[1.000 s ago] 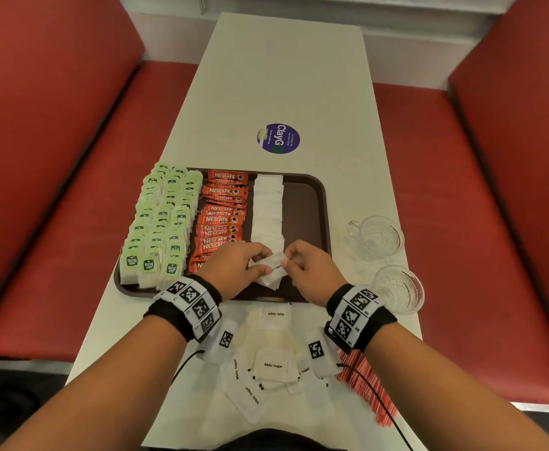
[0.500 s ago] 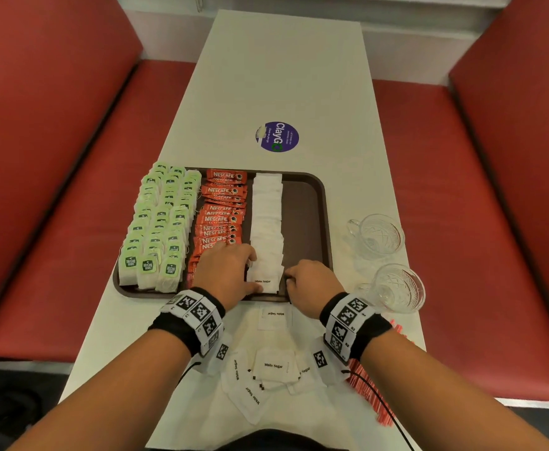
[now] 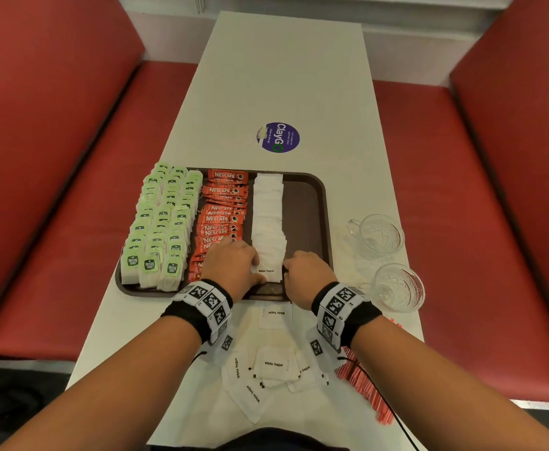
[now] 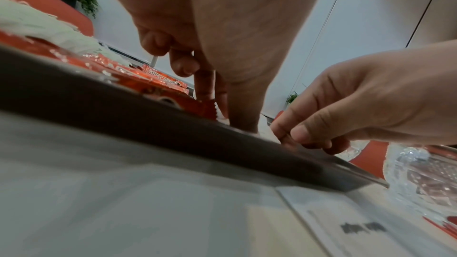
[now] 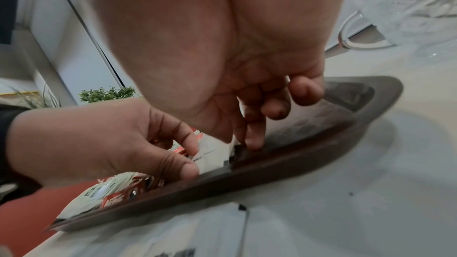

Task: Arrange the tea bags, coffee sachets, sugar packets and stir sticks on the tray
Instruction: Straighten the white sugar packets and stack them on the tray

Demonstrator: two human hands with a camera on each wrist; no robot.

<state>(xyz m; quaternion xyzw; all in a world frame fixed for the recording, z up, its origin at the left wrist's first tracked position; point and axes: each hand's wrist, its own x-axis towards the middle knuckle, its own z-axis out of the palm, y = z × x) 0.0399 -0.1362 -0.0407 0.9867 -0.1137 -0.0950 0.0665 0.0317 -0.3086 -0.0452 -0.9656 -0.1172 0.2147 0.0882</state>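
Sugar packets are the step in hand: a white column of them (image 3: 268, 219) runs down the middle of the brown tray (image 3: 318, 203), right of the orange coffee sachets (image 3: 222, 216) and the green-tagged tea bags (image 3: 162, 229), and both hands are at its near end, just above the centre of the head view. The left hand (image 3: 232, 266) and right hand (image 3: 309, 271) flank the nearest packet (image 3: 268, 271), printed "White Sugar", at its left and right edges. In the right wrist view the left thumb and forefinger pinch that packet's edge, so this grip is narrow and holding it; the right hand's fingertips (image 5: 252, 140) press down beside its other edge with the fingers curled, and whether they pinch it I cannot tell. By my reading the packet is being seated as the last of the column. More loose sugar packets (image 3: 274, 364) lie on the table at the lower centre, between the wrists, and red stir sticks (image 3: 366, 390) lie at the lower right, none yet on the tray. Next, I judge, the hands should let go without dragging the thin paper askew, then fetch another loose packet; the bare strip at the tray's right seems left for the sticks.
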